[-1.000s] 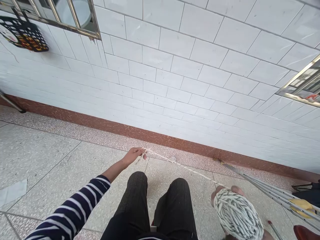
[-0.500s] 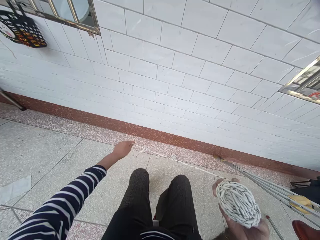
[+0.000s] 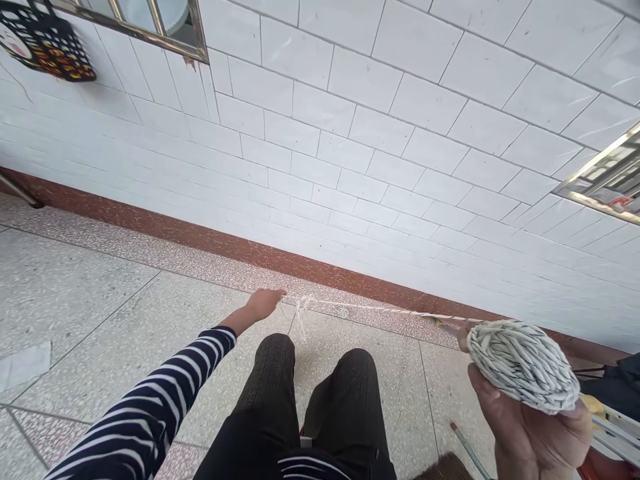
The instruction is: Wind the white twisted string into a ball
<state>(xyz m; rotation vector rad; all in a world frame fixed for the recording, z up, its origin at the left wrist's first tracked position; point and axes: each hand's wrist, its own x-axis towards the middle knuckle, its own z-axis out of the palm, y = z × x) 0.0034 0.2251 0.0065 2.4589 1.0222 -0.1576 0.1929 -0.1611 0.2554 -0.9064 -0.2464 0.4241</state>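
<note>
No text, label, brand, number or sign can be read. The black bag, high up and to the left of the left hand, carries a pale printed patch, cut off at its outer side, and a pattern of light spots; no letters or figures can be made out there.

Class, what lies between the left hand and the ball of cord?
In the head view, a pale cord stretches from near the left hand to the ball of cord, with loose strands near that hand.
</note>
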